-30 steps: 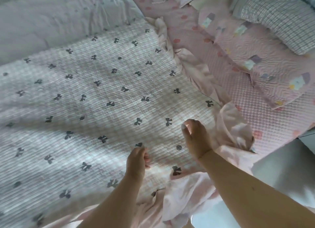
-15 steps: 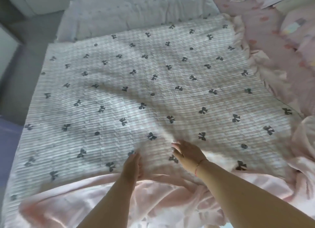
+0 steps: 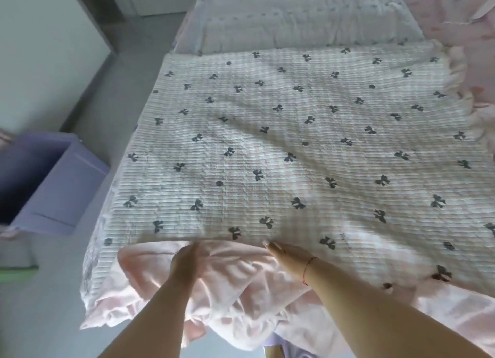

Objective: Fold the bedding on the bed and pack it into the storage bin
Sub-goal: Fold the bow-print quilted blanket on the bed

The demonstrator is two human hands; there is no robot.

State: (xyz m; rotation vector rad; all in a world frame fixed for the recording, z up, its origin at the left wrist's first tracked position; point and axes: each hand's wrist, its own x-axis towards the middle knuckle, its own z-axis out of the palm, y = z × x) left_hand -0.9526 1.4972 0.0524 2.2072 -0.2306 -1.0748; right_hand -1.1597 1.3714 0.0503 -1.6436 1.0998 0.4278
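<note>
A white quilted blanket with dark bow prints (image 3: pixel 294 143) lies spread across the bed, its pink ruffled border (image 3: pixel 227 282) bunched at the near edge. My left hand (image 3: pixel 187 261) grips the pink ruffle near the blanket's front edge, fingers curled into the fabric. My right hand (image 3: pixel 288 254) lies flat with straight fingers on the blanket's near edge, a red string on the wrist. The purple storage bin (image 3: pixel 61 186) stands open on the floor left of the bed; its inside is dark.
A pale quilted cover (image 3: pixel 294 17) lies at the far end of the bed. Pink bedding (image 3: pixel 455 6) shows at the far right. Grey floor (image 3: pixel 40 304) runs along the bed's left side, with a white wall (image 3: pixel 40 49) beyond.
The view has swung left, bringing the purple bin and floor into sight. Both hands slid left along the blanket's near edge; my left hand now grips the pink ruffle.
</note>
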